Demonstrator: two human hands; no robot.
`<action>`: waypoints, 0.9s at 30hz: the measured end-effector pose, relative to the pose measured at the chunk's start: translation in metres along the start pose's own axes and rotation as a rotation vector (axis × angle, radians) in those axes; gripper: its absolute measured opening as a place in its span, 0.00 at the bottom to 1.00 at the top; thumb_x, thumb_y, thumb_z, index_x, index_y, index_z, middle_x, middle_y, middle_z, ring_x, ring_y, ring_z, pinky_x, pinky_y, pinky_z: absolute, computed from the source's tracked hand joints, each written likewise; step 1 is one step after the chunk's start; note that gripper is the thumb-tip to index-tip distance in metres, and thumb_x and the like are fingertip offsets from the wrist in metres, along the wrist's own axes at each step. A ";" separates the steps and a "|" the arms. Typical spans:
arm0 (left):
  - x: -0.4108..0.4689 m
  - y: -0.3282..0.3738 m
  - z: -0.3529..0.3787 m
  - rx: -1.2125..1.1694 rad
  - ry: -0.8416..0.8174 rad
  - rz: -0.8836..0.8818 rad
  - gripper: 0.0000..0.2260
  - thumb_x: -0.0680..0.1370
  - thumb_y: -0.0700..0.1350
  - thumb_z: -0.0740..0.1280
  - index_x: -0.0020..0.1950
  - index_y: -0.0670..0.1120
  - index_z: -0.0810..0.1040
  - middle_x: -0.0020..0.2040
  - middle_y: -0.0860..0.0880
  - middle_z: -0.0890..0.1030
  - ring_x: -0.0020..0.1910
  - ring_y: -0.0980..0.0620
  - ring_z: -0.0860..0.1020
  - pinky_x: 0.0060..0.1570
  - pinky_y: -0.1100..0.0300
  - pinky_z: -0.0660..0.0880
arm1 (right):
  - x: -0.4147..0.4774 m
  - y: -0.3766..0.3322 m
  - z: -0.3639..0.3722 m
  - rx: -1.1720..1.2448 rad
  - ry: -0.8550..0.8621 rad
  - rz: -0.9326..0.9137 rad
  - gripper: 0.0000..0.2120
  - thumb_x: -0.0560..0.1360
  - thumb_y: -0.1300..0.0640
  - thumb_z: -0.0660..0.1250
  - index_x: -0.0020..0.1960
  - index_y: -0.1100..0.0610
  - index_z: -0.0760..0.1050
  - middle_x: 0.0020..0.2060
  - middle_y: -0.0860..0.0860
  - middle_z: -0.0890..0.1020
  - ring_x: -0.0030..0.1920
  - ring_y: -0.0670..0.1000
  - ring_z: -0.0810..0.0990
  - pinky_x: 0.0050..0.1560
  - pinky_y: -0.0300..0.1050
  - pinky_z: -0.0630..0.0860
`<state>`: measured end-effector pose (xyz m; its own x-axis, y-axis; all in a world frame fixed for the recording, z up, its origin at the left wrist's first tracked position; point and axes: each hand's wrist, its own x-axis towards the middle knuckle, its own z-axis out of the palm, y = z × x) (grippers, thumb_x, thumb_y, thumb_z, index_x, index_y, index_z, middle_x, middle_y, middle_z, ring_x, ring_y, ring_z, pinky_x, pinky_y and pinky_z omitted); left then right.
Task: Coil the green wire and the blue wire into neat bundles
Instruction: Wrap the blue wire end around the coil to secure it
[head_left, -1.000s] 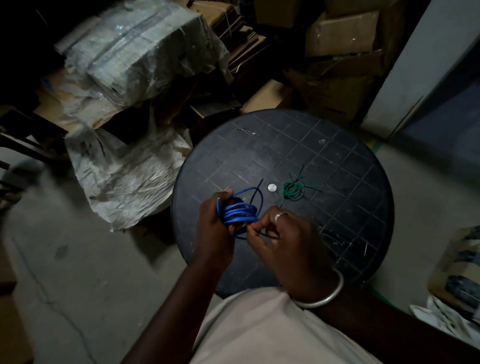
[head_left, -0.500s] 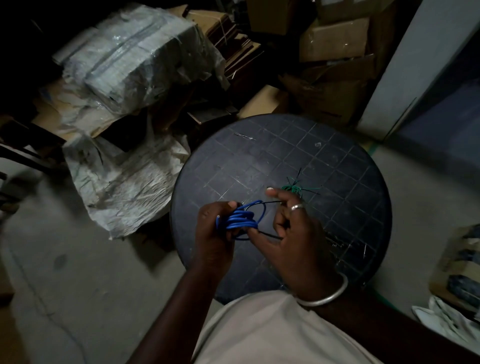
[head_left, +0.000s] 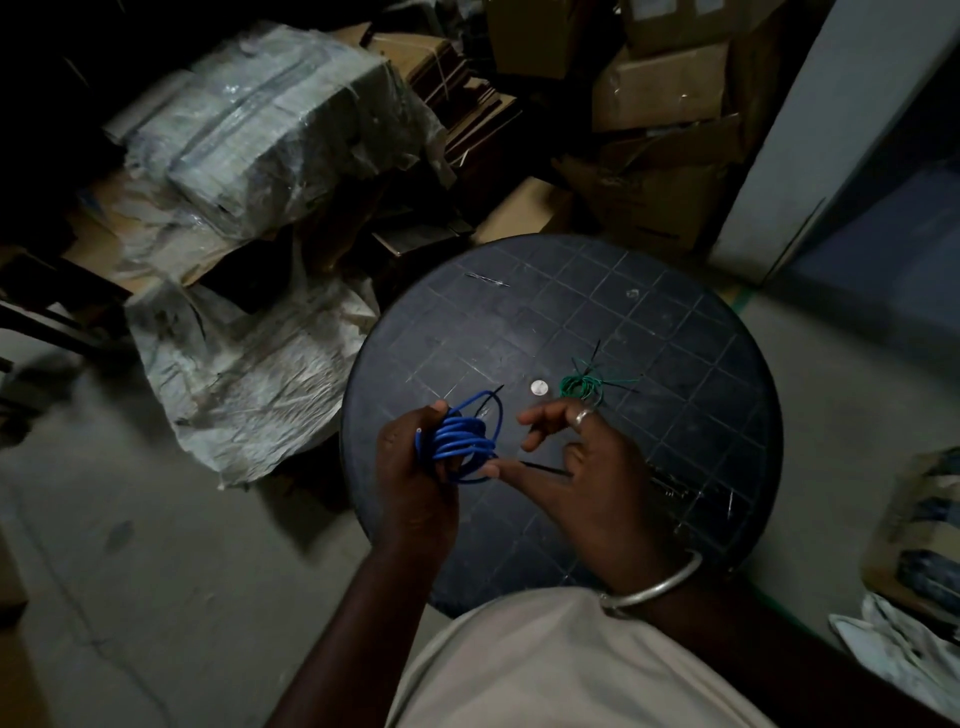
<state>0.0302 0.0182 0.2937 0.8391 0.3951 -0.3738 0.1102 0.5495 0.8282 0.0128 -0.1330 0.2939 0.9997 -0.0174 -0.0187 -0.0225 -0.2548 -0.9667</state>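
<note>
Head view: the left hand (head_left: 415, 467) is closed around the coiled blue wire (head_left: 460, 441), held above the near left part of the round black table (head_left: 675, 332). The right hand (head_left: 587, 467) is open, fingers spread, its thumb tip touching the coil. The green wire (head_left: 579, 385) lies bundled near the table's centre, beside a coin (head_left: 539, 387)

Dim room, grey concrete floor (head_left: 130, 571). A round black surface (head_left: 597, 322), scored in a grid, stands at centre. Cardboard boxes (head_left: 660, 88) pile up at 12 o'clock, plastic-wrapped bundles (head_left: 270, 130) at 10, a pale wall (head_left: 810, 130) at 2.
</note>
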 end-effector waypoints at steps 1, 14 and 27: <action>0.000 0.000 0.000 0.005 -0.004 0.010 0.07 0.66 0.43 0.65 0.41 0.43 0.78 0.36 0.47 0.81 0.38 0.48 0.79 0.38 0.56 0.75 | -0.001 -0.001 0.001 0.002 -0.009 -0.024 0.20 0.63 0.48 0.83 0.51 0.46 0.80 0.42 0.43 0.82 0.43 0.44 0.82 0.41 0.50 0.80; -0.006 0.006 0.004 0.039 -0.050 0.125 0.20 0.76 0.38 0.61 0.27 0.49 0.84 0.28 0.54 0.82 0.29 0.60 0.80 0.32 0.67 0.76 | -0.002 -0.005 -0.001 -0.038 -0.059 -0.188 0.03 0.71 0.58 0.78 0.43 0.54 0.84 0.39 0.43 0.81 0.40 0.42 0.81 0.41 0.31 0.72; -0.016 0.007 0.015 -0.025 -0.153 0.008 0.37 0.43 0.60 0.82 0.42 0.45 0.72 0.26 0.48 0.77 0.23 0.55 0.77 0.25 0.64 0.75 | -0.008 -0.009 0.007 -0.325 0.095 -0.457 0.11 0.70 0.58 0.75 0.38 0.55 0.72 0.37 0.47 0.74 0.33 0.46 0.74 0.32 0.43 0.73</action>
<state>0.0257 0.0043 0.3118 0.9115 0.2837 -0.2977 0.0917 0.5654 0.8197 0.0048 -0.1239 0.3014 0.9037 0.0814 0.4203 0.3942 -0.5409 -0.7430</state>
